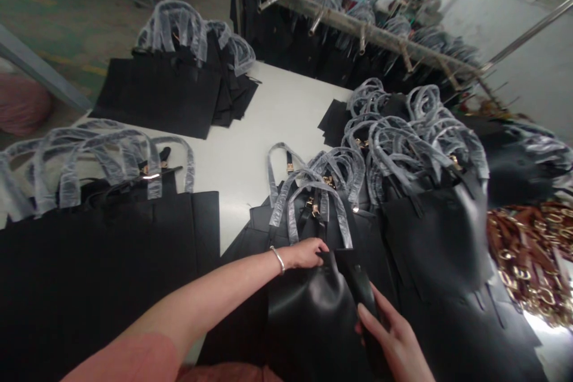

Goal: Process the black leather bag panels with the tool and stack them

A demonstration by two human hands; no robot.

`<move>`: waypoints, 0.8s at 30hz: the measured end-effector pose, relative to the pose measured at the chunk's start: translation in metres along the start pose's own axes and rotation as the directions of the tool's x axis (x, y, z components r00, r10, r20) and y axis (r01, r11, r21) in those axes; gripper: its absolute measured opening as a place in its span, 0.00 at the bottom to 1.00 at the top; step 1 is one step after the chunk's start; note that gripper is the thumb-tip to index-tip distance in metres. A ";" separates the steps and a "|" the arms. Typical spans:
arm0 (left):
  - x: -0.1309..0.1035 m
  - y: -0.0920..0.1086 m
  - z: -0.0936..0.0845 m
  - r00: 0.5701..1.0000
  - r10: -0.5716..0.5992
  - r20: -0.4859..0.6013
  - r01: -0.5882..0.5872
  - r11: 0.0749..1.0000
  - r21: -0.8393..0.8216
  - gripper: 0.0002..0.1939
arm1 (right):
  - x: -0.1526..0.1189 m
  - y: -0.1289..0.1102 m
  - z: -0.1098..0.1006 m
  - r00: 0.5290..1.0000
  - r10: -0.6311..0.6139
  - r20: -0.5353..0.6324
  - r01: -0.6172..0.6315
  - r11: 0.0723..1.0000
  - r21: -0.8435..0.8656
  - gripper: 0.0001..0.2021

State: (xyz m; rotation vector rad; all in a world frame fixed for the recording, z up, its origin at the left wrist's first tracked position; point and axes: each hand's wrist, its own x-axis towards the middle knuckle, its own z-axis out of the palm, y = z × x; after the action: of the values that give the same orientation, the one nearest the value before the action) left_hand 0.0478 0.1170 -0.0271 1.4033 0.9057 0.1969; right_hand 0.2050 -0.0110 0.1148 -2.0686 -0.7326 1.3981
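A black bag (308,304) with plastic-wrapped handles (319,191) lies in front of me, on other black bags. My left hand (308,252), with a silver bangle at the wrist, is closed on the bag's top edge below the handles. Its fingertips are partly hidden by the leather. At the bag's right side my right hand (387,331) grips the edge, thumb on top and fingers underneath. Between the hands the bag's opening gapes a little. Gold clasps (315,209) on black straps sit between the handles.
Black bags with wrapped handles lie at left (111,262), far left (156,92) and right (439,239) on the white table (250,131). Brown straps with gold rings (532,256) are piled at far right. Behind stands a metal rack (340,15) hung with bags.
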 end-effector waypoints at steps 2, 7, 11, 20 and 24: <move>0.002 0.000 0.001 1.000 0.009 0.004 -0.009 1.000 0.028 0.18 | 0.000 0.005 -0.003 0.994 0.047 0.099 -0.042 0.998 -0.054 0.42; 0.000 0.003 0.002 1.000 0.003 -0.020 0.001 0.984 0.178 0.16 | 0.002 0.013 -0.008 0.998 0.048 0.035 -0.049 0.998 0.041 0.44; -0.012 0.011 0.005 0.995 0.017 -0.095 0.016 0.941 0.339 0.21 | 0.004 0.012 -0.024 0.993 0.112 -0.039 -0.109 0.991 0.076 0.43; -0.017 0.025 0.011 0.992 0.024 -0.126 0.042 0.867 0.497 0.21 | 0.031 0.019 -0.024 0.987 0.029 -0.160 -0.014 0.995 0.095 0.44; -0.021 0.025 0.012 0.989 0.042 -0.139 0.035 0.859 0.511 0.20 | 0.020 0.026 -0.032 0.989 0.103 -0.106 -0.096 0.993 0.068 0.44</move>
State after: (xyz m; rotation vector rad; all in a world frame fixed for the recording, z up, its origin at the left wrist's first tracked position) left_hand 0.0515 0.1007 0.0034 1.9057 1.1305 0.0587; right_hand 0.2445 -0.0199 0.0942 -2.1397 -0.5401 1.3306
